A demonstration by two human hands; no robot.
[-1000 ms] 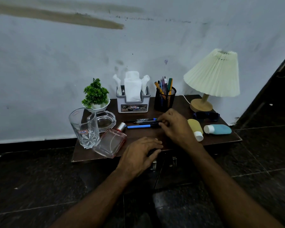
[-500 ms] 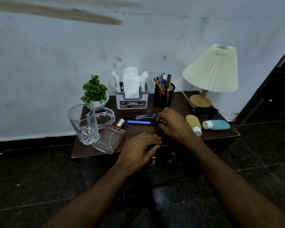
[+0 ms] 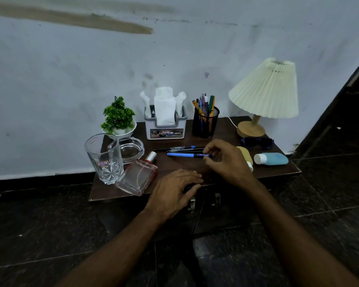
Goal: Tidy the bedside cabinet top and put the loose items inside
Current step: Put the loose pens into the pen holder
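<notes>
Head view: the bedside cabinet (image 3: 104,192) stands against a marked wall, its two front doors closed. The right hand (image 3: 228,160) reaches over the top, and its fingers (image 3: 208,152) pinch the dark end of a blue pen (image 3: 180,154) that lies flat near the middle. Two black pens (image 3: 180,149) lie just behind it. The left hand (image 3: 174,189) rests on the front edge, fingers straight and gripping nothing, above the door handles (image 3: 192,204).

At the left corner stand a glass tumbler (image 3: 105,160), an ashtray (image 3: 132,149) and a perfume bottle (image 3: 138,176) lying flat. Along the back are a potted plant (image 3: 118,119), a tissue holder (image 3: 166,129), a pen cup (image 3: 205,125) and a lamp (image 3: 265,90). On the right lie sunglasses (image 3: 257,141), a yellow tube (image 3: 244,153) and a blue tube (image 3: 272,158).
</notes>
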